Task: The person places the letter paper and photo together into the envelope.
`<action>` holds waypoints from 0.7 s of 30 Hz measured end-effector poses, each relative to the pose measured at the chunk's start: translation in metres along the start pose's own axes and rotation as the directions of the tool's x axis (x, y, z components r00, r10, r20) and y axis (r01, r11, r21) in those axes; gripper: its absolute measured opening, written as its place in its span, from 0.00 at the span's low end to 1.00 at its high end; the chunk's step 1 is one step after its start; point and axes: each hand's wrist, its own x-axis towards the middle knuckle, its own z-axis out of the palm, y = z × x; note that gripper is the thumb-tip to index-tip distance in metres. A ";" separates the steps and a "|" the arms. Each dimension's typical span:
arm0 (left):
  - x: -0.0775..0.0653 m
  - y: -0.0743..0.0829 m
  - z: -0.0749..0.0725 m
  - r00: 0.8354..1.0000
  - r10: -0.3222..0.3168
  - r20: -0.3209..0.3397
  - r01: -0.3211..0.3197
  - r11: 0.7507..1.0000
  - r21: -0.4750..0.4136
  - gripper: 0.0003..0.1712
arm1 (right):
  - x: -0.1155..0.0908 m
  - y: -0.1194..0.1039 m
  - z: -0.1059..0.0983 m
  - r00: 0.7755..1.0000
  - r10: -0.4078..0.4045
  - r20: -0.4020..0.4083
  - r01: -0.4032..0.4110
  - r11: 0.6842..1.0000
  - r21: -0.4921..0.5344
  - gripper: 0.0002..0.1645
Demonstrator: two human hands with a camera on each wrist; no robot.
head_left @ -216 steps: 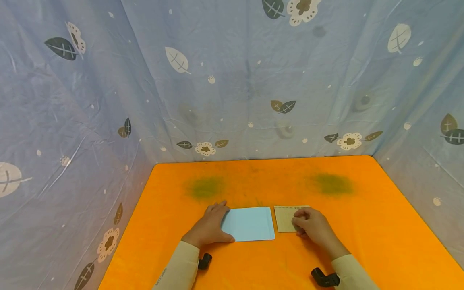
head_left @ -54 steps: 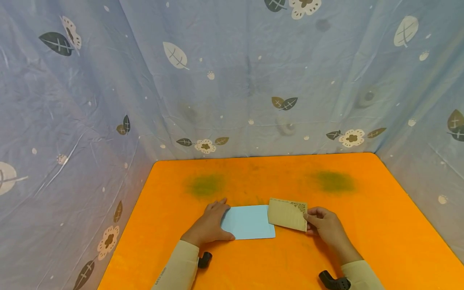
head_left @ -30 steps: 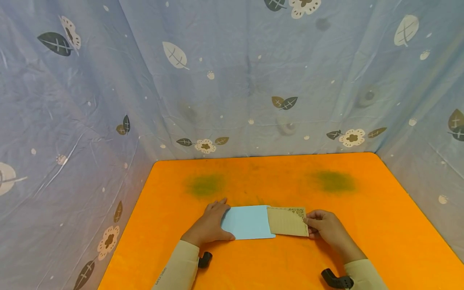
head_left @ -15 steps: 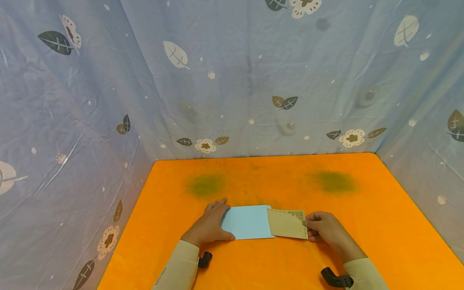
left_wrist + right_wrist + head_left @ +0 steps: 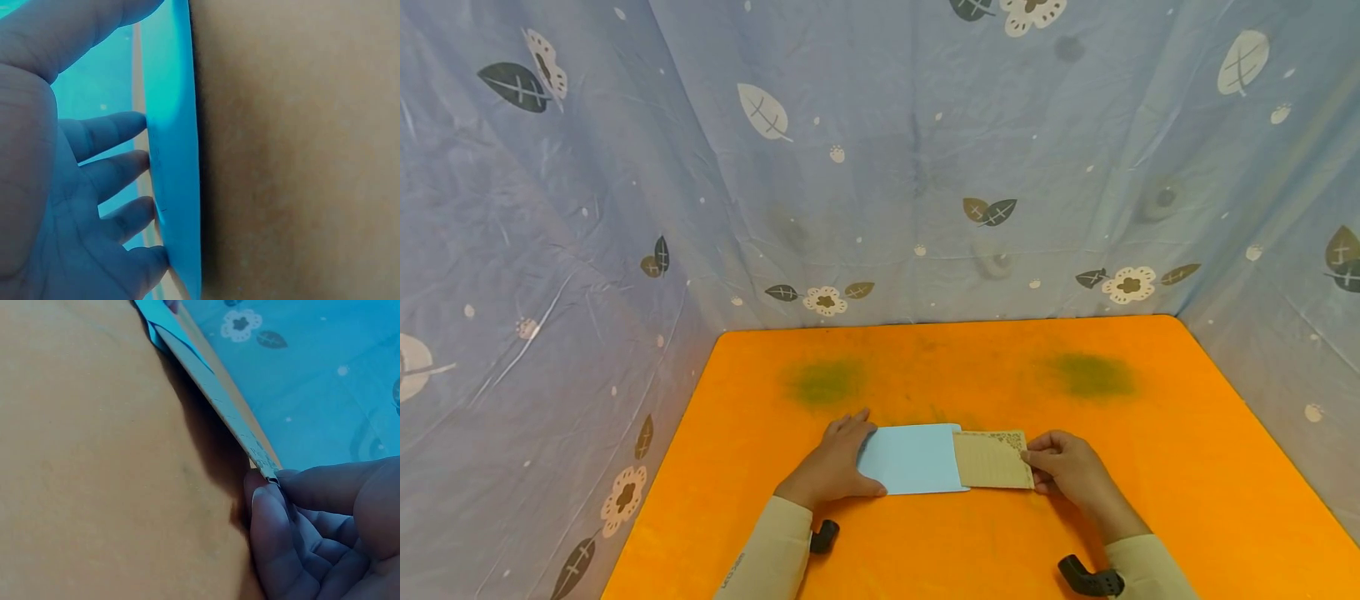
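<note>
One left hand [image 5: 833, 468], fingers [image 5: 122, 167] spread wide, touching a pale blue envelope [image 5: 916, 460], right hand [image 5: 1071, 469] pinching a tan card [image 5: 991, 461].

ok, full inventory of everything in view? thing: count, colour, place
Envelope: 1, light blue, in front of the person, left end in the left hand
Card: 1, tan with darker corner print, left end apparently inside the envelope's right end
Table: 1, orange, under both
Smudges: 2 large, greenish, on the table's far half
Curtain: pieces uncountable, grey-blue with leaf and flower print, behind and beside the table
Black fittings: 2, black, one at each wrist
Sleeves: 2, beige, bottom of head view
Left hand: 1, bare, holding the envelope
Right hand: 1, bare, pinching the card's right edge
</note>
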 end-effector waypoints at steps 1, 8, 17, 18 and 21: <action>0.000 0.000 0.000 1.000 0.000 0.001 0.000 1.000 -0.002 0.59 | 0.000 0.000 0.001 1.000 -0.003 -0.007 0.003 1.000 -0.001 0.11; 0.000 0.001 -0.001 1.000 0.001 0.003 -0.001 1.000 -0.002 0.59 | -0.001 -0.002 0.005 0.999 -0.016 -0.032 0.016 1.000 -0.020 0.11; -0.001 0.001 -0.001 1.000 0.003 -0.006 -0.003 1.000 0.002 0.59 | -0.002 -0.006 0.008 0.999 -0.026 -0.037 0.023 0.996 -0.087 0.10; 0.000 0.001 -0.001 1.000 0.004 -0.007 -0.004 1.000 0.003 0.59 | -0.002 -0.006 0.009 0.999 -0.033 -0.035 0.029 0.995 -0.097 0.10; 0.000 0.000 -0.001 1.000 0.007 -0.010 -0.007 1.000 0.005 0.59 | -0.002 -0.006 0.010 0.998 -0.040 -0.038 0.036 0.993 -0.112 0.10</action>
